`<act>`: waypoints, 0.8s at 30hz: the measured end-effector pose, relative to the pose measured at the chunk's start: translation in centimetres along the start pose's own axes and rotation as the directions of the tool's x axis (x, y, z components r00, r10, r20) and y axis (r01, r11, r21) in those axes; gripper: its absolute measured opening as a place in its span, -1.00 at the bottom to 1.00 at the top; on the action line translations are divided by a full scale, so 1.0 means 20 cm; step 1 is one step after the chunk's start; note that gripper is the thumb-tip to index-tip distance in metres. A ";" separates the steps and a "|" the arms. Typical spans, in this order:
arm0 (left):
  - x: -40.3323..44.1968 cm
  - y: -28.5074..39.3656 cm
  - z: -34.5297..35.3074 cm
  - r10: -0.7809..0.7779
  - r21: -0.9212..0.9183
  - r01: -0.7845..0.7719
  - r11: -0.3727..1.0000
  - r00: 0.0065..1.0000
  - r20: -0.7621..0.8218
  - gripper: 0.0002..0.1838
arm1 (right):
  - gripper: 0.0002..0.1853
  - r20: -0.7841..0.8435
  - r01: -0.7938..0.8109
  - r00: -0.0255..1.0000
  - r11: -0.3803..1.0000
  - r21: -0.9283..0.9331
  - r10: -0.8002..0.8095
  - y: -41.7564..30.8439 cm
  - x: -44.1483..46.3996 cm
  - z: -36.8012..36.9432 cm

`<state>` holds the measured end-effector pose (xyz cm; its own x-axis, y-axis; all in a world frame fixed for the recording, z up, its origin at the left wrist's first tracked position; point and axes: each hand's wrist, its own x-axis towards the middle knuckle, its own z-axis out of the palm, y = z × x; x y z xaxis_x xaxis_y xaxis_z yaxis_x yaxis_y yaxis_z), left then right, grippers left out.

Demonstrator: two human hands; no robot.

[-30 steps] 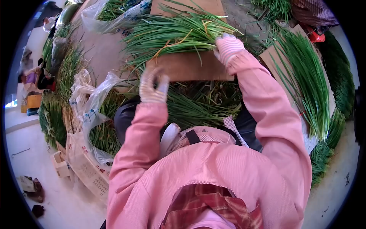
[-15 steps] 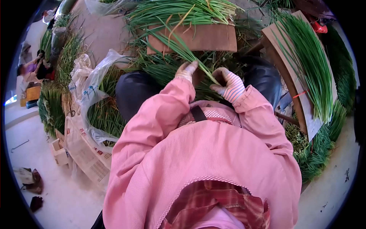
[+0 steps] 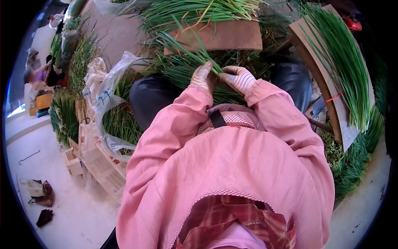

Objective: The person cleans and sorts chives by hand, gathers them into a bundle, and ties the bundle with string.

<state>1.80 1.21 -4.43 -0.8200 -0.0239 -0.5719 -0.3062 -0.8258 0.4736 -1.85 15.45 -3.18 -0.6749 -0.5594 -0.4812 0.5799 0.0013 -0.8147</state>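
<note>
Pale floor at far L, clear plastic bag nearer the person; brown board ahead w/ big pile of green stalks on it. Small bunch is btwn both hands, in front of the torso, leaf tips up-L twd the board. L hand part-curled round it; R hand nearly closed, thumb & fingers pinching its lower end. Another bundle lies on R-side board, red strip at its edge.
</note>
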 end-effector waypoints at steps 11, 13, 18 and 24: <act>0.01 -0.02 0.10 0.273 0.237 -0.237 0.942 0.953 -0.134 -0.75 | -0.77 -0.075 0.080 0.994 0.994 -0.072 -0.085 0.07 0.11 -0.04; 0.00 -0.01 0.11 0.339 0.290 -0.284 0.914 0.927 -0.163 -0.78 | -0.78 -0.106 0.172 0.974 0.962 -0.212 -0.198 0.07 0.13 -0.04; -0.07 0.15 0.14 0.510 0.232 -0.475 0.849 0.852 -0.120 -0.73 | -0.80 0.060 0.236 0.934 0.484 -0.842 -0.351 0.01 0.11 -0.02; -0.09 0.55 0.10 0.625 0.032 -0.638 0.769 0.761 0.174 -0.56 | -0.76 0.179 0.204 0.968 0.134 -0.970 -0.174 0.11 0.13 -0.06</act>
<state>-1.03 -6.71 3.16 -0.8995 -0.4363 -0.0233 0.2726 -0.6020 0.7505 -2.90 14.90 -6.67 -0.6724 -0.6905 -0.2665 -0.5025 0.6902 -0.5207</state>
